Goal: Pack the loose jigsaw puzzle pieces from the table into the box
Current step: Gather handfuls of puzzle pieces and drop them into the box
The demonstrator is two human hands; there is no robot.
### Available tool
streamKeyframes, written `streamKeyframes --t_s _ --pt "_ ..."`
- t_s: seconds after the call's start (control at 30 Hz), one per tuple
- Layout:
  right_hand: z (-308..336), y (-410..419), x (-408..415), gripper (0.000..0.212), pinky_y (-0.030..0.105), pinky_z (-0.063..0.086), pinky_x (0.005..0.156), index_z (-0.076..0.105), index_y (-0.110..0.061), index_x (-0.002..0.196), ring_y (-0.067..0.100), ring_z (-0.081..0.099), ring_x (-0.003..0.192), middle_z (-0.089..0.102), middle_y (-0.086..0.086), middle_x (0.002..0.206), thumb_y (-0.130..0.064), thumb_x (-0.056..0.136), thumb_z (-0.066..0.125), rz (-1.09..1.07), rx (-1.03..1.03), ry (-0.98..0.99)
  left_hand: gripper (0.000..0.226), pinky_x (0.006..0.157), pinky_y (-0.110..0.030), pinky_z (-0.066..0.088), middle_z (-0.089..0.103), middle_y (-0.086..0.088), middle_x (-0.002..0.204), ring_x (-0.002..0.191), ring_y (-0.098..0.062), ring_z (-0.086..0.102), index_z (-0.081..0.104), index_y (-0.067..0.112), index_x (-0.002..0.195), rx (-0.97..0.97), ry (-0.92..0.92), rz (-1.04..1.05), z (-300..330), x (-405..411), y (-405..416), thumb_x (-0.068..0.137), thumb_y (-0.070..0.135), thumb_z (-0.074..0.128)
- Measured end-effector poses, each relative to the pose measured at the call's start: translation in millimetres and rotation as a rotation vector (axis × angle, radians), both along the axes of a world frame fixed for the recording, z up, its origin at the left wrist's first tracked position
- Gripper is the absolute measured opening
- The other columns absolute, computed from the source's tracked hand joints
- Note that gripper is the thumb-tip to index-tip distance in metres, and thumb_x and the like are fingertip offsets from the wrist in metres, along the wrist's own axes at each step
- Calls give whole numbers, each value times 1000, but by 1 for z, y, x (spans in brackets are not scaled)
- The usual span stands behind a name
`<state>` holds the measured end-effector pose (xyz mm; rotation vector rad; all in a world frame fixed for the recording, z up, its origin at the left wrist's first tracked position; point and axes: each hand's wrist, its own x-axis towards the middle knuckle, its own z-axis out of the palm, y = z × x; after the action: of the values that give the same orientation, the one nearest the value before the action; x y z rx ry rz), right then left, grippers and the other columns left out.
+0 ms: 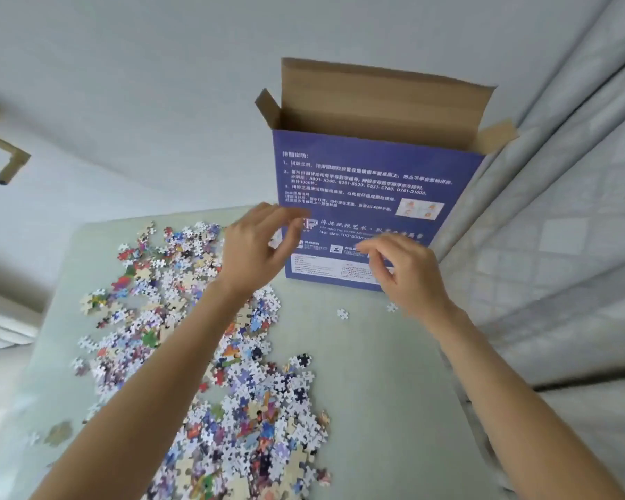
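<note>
Tall blue printed cardboard box (372,196) stands upright at the far right of the pale green bench (376,373), top flaps open, brown interior showing. It is just beside the grey quilted curtain (556,229) on the right.

Loose multicoloured jigsaw puzzle pieces (231,391) lie scattered in a broad band over the left and near part of the bench. Two single pieces (342,313) lie apart from the heap, near the foot of the box.

Left hand (257,247): raised in front of the box's lower left corner, fingers loosely curved and apart, thumb separate. Whether it holds a piece: cannot tell, fingertips blurred.

Right hand (408,268): raised before the box's lower front face, fingers bent toward the thumb as in a pinch. Any piece between them: cannot tell.
</note>
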<state>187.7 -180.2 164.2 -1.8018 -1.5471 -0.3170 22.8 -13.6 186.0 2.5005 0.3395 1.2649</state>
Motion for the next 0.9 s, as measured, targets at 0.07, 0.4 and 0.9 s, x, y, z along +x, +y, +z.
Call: streamKeyframes --t_s 0.07,0.4,0.9 --pt "-58 -12 -4 23 31 53 62 68 -14 91 17 66 80 69 -5 89 -14 88 45 -56 -186 98 26 58 -27 49 69 4 86 75 -14 60 69 16 101 -141 164 62 -48 -24 -10 92 28 47" --pt "-226 -27 7 54 51 14 113 40 -11 140 49 21 135 28 31 145 -29 91 54 -492 -850 284 74 115 -41 19 21 5 152 140 -19 15 17 30 147 -533 1119 323 -206 -132 -55 86 53 52" --pt "-200 -41 -169 98 46 13 114 14 -24 149 28 14 141 17 7 154 -76 71 45 225 -989 115 117 109 -54 24 8 2 152 138 -27 9 5 31 147 -479 1266 227 -212 -165 -102 58 70 69"
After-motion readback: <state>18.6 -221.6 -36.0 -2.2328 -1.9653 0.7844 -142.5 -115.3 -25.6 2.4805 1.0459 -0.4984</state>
